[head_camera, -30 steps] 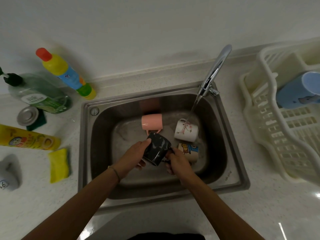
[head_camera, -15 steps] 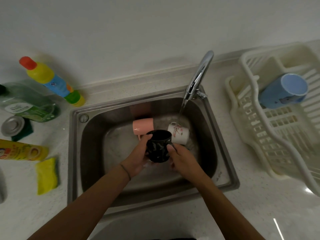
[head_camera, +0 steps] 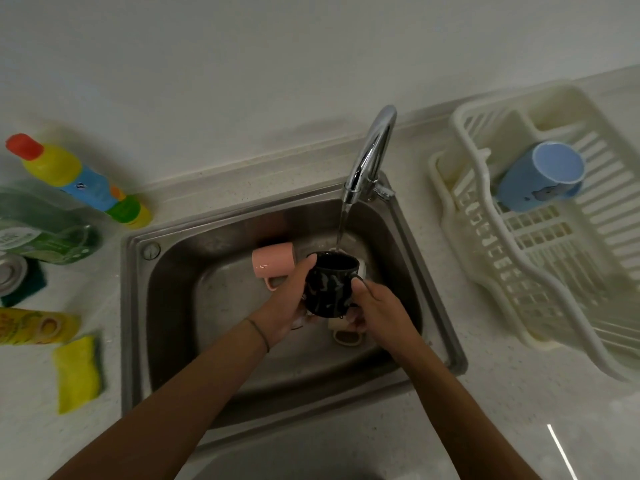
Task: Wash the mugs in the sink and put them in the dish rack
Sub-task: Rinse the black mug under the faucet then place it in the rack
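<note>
At the centre of the frame, over the steel sink [head_camera: 138,306], both hands are holding a black mug [head_camera: 330,287] upright, its mouth just under the stream running from the tap [head_camera: 372,150]. The left hand [head_camera: 289,308] is cupping the mug's left wall, thumb near the rim; the right hand [head_camera: 379,308] is closing its grip on the right side, by the handle. A pink mug [head_camera: 273,259] is lying on its side in the basin just to the upper left, and other pale mugs are showing partly beneath the hands. In the dish rack [head_camera: 519,271], at the right of the frame on the worktop [head_camera: 519,410], a blue mug [head_camera: 540,176] is already resting upside down. The risk here, as I judge it, is wet glazed ceramic slipping as water is filling it and adding weight; a drop would be striking the mugs directly below and could be chipping them.
</note>
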Motion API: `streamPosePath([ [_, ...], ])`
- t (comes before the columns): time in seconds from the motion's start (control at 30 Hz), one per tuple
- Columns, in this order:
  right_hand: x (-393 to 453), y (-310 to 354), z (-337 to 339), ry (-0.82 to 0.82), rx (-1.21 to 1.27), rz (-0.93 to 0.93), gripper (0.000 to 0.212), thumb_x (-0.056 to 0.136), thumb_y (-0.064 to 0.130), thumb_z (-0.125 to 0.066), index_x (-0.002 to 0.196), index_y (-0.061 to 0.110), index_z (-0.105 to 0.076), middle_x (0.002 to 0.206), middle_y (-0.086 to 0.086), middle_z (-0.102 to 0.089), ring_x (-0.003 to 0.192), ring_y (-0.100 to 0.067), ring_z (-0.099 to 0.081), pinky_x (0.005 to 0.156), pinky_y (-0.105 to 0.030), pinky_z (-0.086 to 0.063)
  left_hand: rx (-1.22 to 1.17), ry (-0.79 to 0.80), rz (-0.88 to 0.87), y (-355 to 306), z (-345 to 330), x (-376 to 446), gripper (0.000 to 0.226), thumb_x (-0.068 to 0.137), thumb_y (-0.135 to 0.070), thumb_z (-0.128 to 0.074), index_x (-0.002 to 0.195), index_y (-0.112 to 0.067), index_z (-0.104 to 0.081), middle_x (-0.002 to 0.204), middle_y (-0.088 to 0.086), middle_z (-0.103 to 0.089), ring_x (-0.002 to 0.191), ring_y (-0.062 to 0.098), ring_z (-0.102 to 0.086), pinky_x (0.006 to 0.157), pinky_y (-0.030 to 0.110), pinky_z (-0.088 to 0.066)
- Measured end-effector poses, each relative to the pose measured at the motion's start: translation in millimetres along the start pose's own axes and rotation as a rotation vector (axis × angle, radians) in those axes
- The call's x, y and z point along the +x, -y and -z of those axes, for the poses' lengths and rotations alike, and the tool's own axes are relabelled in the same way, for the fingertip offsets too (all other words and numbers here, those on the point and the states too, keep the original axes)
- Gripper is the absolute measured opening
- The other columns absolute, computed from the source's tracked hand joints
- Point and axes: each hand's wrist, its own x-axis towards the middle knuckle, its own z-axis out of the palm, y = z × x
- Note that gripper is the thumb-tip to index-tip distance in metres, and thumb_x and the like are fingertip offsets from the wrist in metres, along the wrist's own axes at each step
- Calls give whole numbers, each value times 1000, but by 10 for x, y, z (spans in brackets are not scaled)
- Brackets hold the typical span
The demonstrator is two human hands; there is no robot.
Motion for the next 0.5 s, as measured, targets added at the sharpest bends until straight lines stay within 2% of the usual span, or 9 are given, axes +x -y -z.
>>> streamPosePath([
  [0.13, -22, -1, 45, -7, 33, -3, 38, 108, 43, -37, 100, 18, -65, 79, -7, -71, 71, -15, -68, 63, -25, -56, 4, -13, -2, -32, -44, 17, 47, 100, -64, -42, 96, -32, -76, 84, 0, -73, 82, 20, -61, 63, 30, -41],
  [0.2, -30, 17, 67, -19, 38, -12, 39, 108, 42, -37, 99, 16, -65, 80, -9, -71, 68, -12, -67, 60, -20, -52, -1, -18, -12, -25, -59, 52, 46, 100, -63, -43, 104, -28, -73, 94, 4, -72, 85, 20, -63, 69, 31, -46],
  [0.3, -23, 33, 88, -52, -5, -13, 40, 108, 41, -36, 96, 16, -64, 79, -9, -70, 67, -13, -66, 62, -23, -53, 4, -14, -77, 0, -76, 80, 45, 101, -60, -44, 116, -25, -69, 115, 11, -68, 96, 24, -62, 82, 42, -47],
  [0.33, -23, 36, 91, -65, -21, -14, 39, 108, 42, -36, 95, 17, -64, 79, -8, -70, 69, -14, -67, 63, -25, -54, 5, -14, -79, -8, -88, 70, 45, 101, -59, -45, 118, -24, -68, 116, 11, -68, 96, 24, -62, 81, 42, -48],
  [0.43, -23, 31, 109, -100, -62, -5, 40, 107, 43, -36, 90, 18, -63, 76, -6, -69, 72, -19, -67, 70, -34, -55, 6, 6, -51, -27, -115, 72, 48, 101, -58, -45, 123, -21, -67, 107, 8, -68, 85, 23, -61, 65, 33, -47],
  [0.5, -27, 36, 129, -122, -92, 5, 40, 107, 43, -36, 87, 19, -62, 74, -3, -67, 71, -16, -66, 70, -35, -54, 4, 37, -38, -28, -128, 85, 49, 101, -58, -46, 123, -20, -67, 101, 6, -68, 81, 23, -60, 60, 31, -46],
])
